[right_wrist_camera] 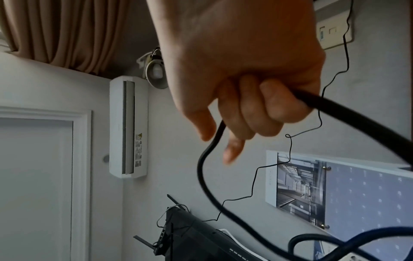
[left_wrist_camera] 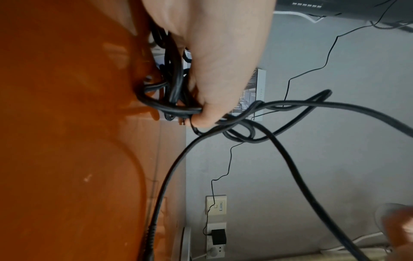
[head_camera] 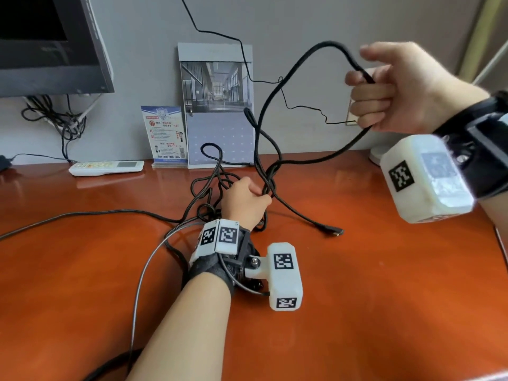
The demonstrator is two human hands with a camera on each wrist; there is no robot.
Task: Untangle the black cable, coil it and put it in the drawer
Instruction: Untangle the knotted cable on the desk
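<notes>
A long black cable (head_camera: 275,105) lies in a tangle on the orange-brown desk (head_camera: 357,270). My left hand (head_camera: 247,200) rests low on the desk and pinches the knotted bundle of the cable (left_wrist_camera: 176,107) between thumb and fingers. My right hand (head_camera: 384,92) is raised at the upper right, fingers curled round a strand of the cable (right_wrist_camera: 324,106), and a big loop arcs from it down to the knot. One plug end (head_camera: 334,231) lies on the desk right of the left hand. No drawer is in view.
A monitor (head_camera: 49,42) stands at the back left with cables bunched under it. A white remote (head_camera: 105,167), a leaflet stand (head_camera: 165,136) and a desk calendar (head_camera: 217,105) line the wall. A thin black wire (head_camera: 242,50) runs along the wall to a socket. A grey cable (head_camera: 143,270) crosses the desk.
</notes>
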